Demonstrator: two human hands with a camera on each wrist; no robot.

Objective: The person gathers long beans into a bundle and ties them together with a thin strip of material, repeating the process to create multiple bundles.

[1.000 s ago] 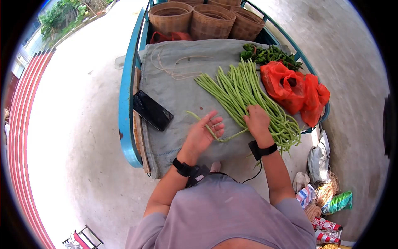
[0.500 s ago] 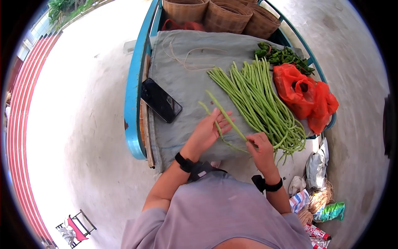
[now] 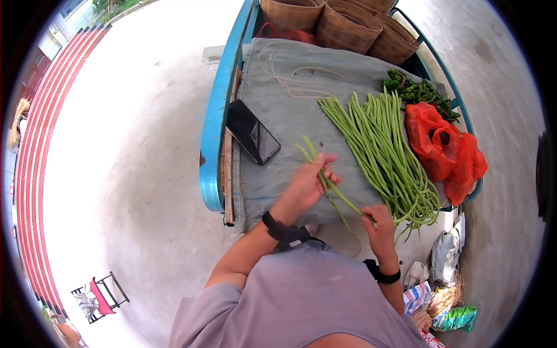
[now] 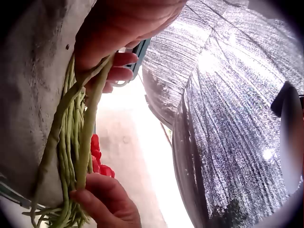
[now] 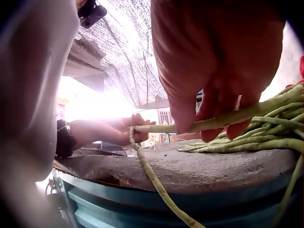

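My left hand holds two long green beans over the grey cloth, pinched between thumb and fingers with short tips sticking out above. The thicker long bean runs straight from it to my right hand, whose thumb and fingers pinch it lower down. The other long bean dangles from my left hand, bent and loose. Just beyond my right hand lies a large pile of long beans, straight ends fanned away from me and curled ends at the cloth's near right edge.
Red plastic bags and dark green peppers lie right of the pile. A black phone rests by the blue cart rail. Thin string lies farther back, before several woven baskets. Sacks stand on the ground at right.
My right hand has left the pile, bringing a second long bean across to the left hand, which held one before. Both beans now sit together in the left hand. The head view has shifted.
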